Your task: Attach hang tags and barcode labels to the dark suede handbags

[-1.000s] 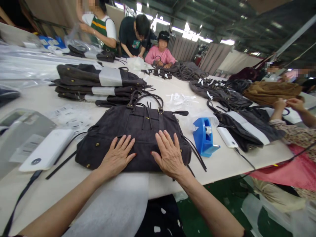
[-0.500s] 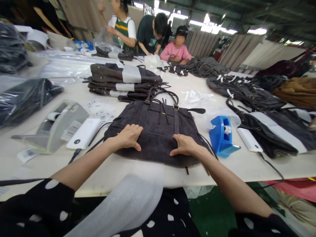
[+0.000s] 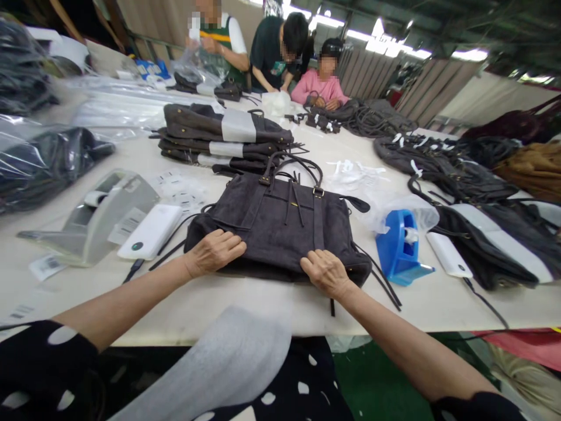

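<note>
A dark grey suede-like handbag (image 3: 280, 225) lies on the table in front of me, its two handles pointing away. My left hand (image 3: 218, 251) is closed on the bag's near edge, left of the middle. On the right, my right hand (image 3: 325, 270) grips the same edge below one strap, fingers curled over the material. Both thumbs are mostly hidden. A light grey strip of soft sheet (image 3: 219, 362) hangs over the table's front edge onto my lap.
Left stand a grey tape dispenser (image 3: 103, 219) and a white power bank (image 3: 151, 231). On the right are a blue tape dispenser (image 3: 401, 248) and another white power bank (image 3: 449, 254). Stacked bags (image 3: 205, 126) lie beyond. Several people (image 3: 280, 55) work across the table.
Both hands have gone from lying on the bag with thumbs apart to fingers curled around its near edge. That edge is now lifted and pulled up slightly.
</note>
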A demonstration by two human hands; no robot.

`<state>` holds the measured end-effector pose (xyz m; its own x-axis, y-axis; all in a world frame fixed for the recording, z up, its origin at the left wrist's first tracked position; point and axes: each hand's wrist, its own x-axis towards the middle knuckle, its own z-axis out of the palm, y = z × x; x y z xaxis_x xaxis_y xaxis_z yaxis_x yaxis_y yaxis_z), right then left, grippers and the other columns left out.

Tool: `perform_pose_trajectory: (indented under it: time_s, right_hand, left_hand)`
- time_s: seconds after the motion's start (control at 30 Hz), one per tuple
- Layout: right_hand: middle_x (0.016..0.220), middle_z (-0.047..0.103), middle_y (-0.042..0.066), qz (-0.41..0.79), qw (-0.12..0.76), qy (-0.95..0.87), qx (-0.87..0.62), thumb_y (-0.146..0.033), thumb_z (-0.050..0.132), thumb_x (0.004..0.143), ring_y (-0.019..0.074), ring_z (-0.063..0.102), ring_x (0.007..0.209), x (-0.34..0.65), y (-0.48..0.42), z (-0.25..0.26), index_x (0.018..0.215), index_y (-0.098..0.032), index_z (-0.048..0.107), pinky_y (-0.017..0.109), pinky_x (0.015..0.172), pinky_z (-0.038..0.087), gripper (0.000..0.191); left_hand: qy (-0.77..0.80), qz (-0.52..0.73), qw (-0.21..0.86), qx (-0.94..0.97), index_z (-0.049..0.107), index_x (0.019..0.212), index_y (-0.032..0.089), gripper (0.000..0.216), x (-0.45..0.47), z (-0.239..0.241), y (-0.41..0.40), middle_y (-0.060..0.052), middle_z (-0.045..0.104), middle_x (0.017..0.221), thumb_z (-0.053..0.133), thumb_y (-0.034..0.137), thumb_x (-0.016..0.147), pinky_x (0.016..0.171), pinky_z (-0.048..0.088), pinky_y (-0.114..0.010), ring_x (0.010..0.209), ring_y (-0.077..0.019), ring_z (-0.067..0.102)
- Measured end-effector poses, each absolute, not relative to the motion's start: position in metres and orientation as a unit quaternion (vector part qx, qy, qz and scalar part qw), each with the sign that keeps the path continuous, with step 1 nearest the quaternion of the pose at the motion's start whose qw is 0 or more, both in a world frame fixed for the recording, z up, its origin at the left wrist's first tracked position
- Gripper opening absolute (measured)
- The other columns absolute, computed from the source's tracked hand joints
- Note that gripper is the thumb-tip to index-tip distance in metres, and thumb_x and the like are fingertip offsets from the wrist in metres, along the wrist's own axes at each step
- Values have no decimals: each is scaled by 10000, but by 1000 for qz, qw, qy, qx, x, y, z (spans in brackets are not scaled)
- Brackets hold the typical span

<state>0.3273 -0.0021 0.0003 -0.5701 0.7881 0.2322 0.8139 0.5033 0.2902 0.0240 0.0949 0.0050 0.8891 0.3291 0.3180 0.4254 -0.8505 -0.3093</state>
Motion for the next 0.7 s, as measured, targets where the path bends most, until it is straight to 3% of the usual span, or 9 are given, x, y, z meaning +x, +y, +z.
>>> perform_pose_trajectory:
  time_s: [0.07,0.23,0.43,0.6,0.7]
  right_hand:
    - [641,496,32,-197,49,-867,-455,-55,418,847,164,393,628,327,-2,1,682,-185,538,299,606,234,242]
    - [644,484,27,-204,55,-865,-455,-41,450,808,175,393,639,328,-2,2,665,-192,514,298,620,250,218]
    - [637,482,23,-214,64,-866,-448,-47,503,761,184,401,633,331,0,-1,651,-201,506,303,627,281,190]
    - [632,477,26,-218,57,-866,-446,-59,528,739,192,403,633,329,-4,1,643,-205,500,310,622,285,177]
    - [615,461,29,-240,57,-857,-452,-57,504,750,197,388,617,324,-9,3,631,-208,493,318,608,273,193]
  left_hand:
    - [-239,-108,178,-948,554,909,184,157,12,12,101,-28,579,719,412,238,869,629,349,-312,686,-152,517]
    - [-286,-59,91,-952,551,793,201,112,-18,38,119,-29,603,816,544,312,806,891,336,-368,890,-185,528]
    - [-321,-41,-4,-946,531,801,176,248,-27,60,123,-46,567,877,710,286,668,724,388,-291,865,-193,516]
    - [-248,-74,131,-957,517,724,176,110,-29,46,117,-42,565,780,575,242,791,628,355,-305,716,-171,482]
    - [-250,-143,213,-934,500,653,179,234,-34,19,108,-32,529,674,403,146,864,570,319,-301,627,-154,437]
